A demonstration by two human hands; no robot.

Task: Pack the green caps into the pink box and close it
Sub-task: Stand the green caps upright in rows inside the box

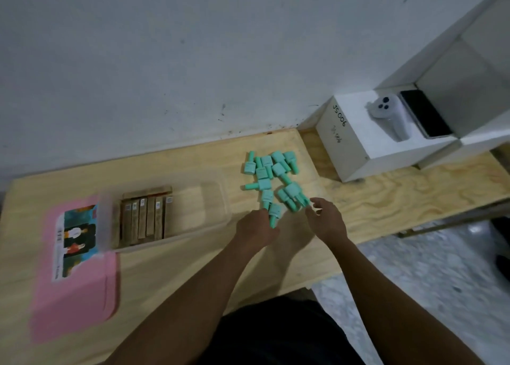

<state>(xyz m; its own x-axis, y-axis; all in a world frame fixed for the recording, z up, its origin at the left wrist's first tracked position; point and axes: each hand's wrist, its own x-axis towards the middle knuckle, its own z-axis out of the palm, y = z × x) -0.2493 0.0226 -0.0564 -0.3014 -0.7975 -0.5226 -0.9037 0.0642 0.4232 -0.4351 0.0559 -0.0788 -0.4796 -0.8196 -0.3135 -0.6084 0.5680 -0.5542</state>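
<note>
Several green caps (269,171) lie in a loose pile on the wooden table, right of centre. My left hand (255,231) grips one green cap (274,213) at the pile's near edge. My right hand (325,220) pinches the stems of the caps (294,196) at the pile's near right. The clear box (218,199) stands open to the left of the pile, with several brown sticks (146,221) packed in its left half. Its pink lid (74,282) with a picture label lies flat at the table's left end.
A white carton (356,144) marked with handwriting stands at the back right, with a white controller (387,116) and a dark phone (425,113) on it. White shelving (474,69) rises behind. The table's front edge (386,235) drops to a speckled floor on the right.
</note>
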